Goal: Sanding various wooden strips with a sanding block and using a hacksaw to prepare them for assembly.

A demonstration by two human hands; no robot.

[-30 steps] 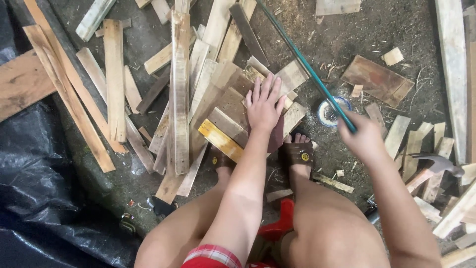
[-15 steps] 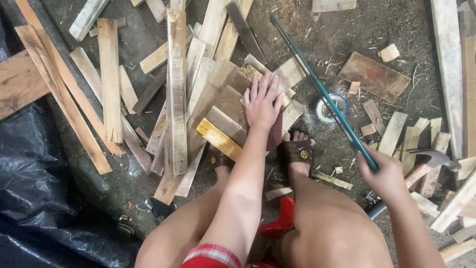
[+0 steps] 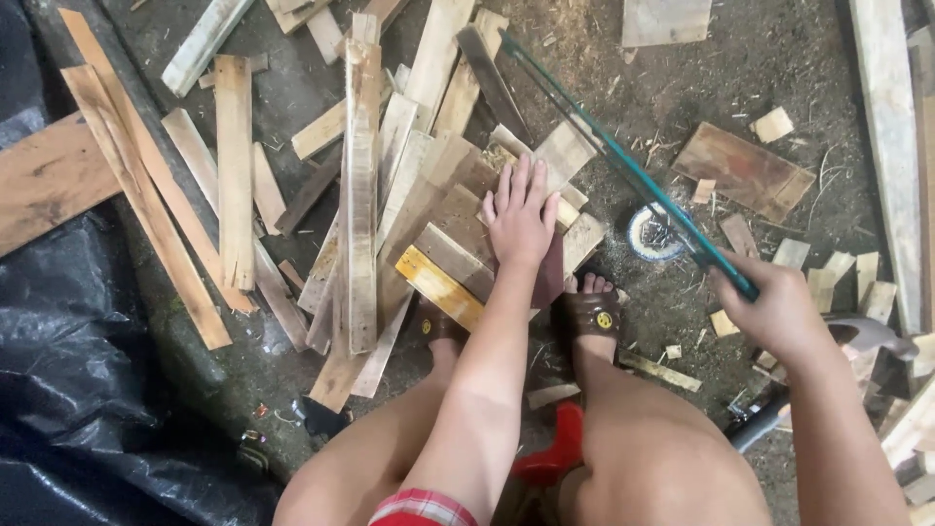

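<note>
Dirt floor, saw drawn back — right hand nearer

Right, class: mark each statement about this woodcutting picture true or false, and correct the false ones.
1. The left hand lies flat on a pile of wooden offcuts. True.
2. The right hand grips a green-framed saw. True.
3. The person is wearing boots. False: brown open-toed sandals.
4. A black plastic sheet lies on the left. True.
5. The saw blade rests on the red stool. False: it is over the wood, ahead of the feet.
</note>
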